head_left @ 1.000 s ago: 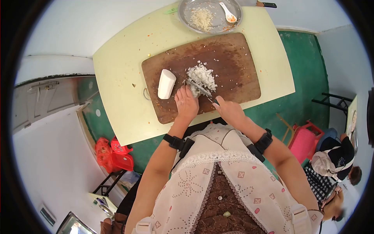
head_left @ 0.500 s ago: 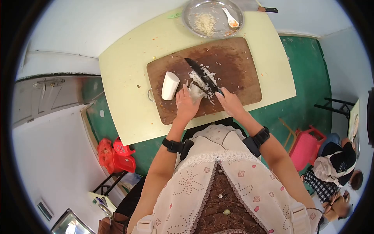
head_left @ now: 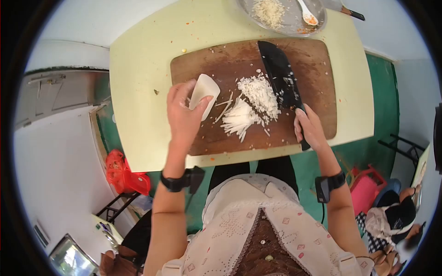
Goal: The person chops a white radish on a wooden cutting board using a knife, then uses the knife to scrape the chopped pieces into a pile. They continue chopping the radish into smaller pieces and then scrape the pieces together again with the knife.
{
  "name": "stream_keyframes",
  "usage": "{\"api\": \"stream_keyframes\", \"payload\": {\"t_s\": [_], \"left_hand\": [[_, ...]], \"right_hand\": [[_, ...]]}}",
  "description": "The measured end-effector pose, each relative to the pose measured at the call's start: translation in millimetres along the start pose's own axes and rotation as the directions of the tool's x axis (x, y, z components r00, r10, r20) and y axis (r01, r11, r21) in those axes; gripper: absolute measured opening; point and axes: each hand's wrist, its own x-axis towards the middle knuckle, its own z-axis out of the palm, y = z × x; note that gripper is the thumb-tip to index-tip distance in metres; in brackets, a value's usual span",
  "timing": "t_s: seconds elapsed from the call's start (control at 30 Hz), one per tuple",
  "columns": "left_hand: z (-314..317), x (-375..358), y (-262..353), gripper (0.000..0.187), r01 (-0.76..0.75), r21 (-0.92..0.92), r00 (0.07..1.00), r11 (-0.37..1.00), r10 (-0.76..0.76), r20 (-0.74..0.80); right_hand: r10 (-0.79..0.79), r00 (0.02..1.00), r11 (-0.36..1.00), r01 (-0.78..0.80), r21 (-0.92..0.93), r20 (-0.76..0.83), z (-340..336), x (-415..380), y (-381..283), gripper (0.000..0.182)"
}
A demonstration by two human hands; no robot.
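Note:
My left hand point(head_left: 180, 112) is closed round a thick white radish piece point(head_left: 208, 88) at the left of the wooden cutting board point(head_left: 221, 60), thumb on the near side. In my right hand point(head_left: 311, 126) is the handle of a black kitchen knife point(head_left: 282, 76). Its broad blade points away from me, turned partly flat, with white bits stuck to it. Between my hands lie a heap of finely chopped radish point(head_left: 260, 94) and a fan of thin radish sticks point(head_left: 239, 118), touching each other.
A round metal tray point(head_left: 290, 28) at the far edge holds a pale chopped heap point(head_left: 269, 13) and a white spoon point(head_left: 307, 14). Another knife's handle point(head_left: 353, 14) lies beside it. Red stools point(head_left: 138, 181) stand at left. Other people point(head_left: 391, 216) are at the lower right.
My left hand has left the chopped radish and taken hold of the radish piece. The knife has moved right, off the heap, uncovering the chopped bits and sticks. The view has shifted.

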Motion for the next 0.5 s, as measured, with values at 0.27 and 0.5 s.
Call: {"api": "stream_keyframes", "payload": {"t_s": [0.27,0.5], "left_hand": [[11,-5,-1,0.074,-0.061,0.303,0.951,0.951,-0.036,0.306],[0,-14,-25,0.077,-0.089,0.158,0.981,0.983,0.059,0.183]], "right_hand": [[-0.064,0.983,0.998,0.059,0.035,0.173,-17,1,5,0.020],[-0.204,0.969,0.976,0.212,-0.046,0.138,-8,-6,13,0.020]]}}
